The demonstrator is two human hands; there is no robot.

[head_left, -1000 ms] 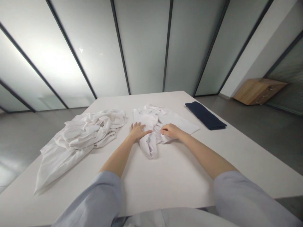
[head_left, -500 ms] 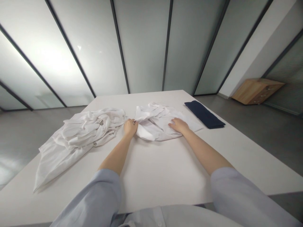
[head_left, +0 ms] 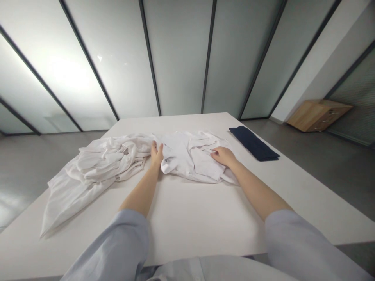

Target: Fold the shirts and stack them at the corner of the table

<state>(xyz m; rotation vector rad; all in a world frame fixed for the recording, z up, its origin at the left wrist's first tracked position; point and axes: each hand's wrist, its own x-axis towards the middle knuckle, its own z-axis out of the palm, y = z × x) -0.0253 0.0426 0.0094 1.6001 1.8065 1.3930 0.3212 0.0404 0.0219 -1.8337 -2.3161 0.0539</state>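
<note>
A crumpled white garment (head_left: 187, 156) lies in the middle of the white table (head_left: 190, 218). My left hand (head_left: 156, 153) rests on its left edge with the fingers stretched out flat, between it and the pile beside it. My right hand (head_left: 224, 155) lies flat on the garment's right part, fingers extended, pressing the cloth down. Both forearms are bare below pale blue sleeves.
A larger heap of white cloth (head_left: 96, 168) spreads over the table's left side, touching the middle garment. A folded dark blue cloth (head_left: 253, 143) lies at the far right. A wooden cabinet (head_left: 318, 114) stands on the floor by the right wall. Frosted glass panels rise behind.
The white garment has been spread wider to the left and flattened. My left hand went from pinching its left edge to lying open on it. My right hand stayed on the right part.
</note>
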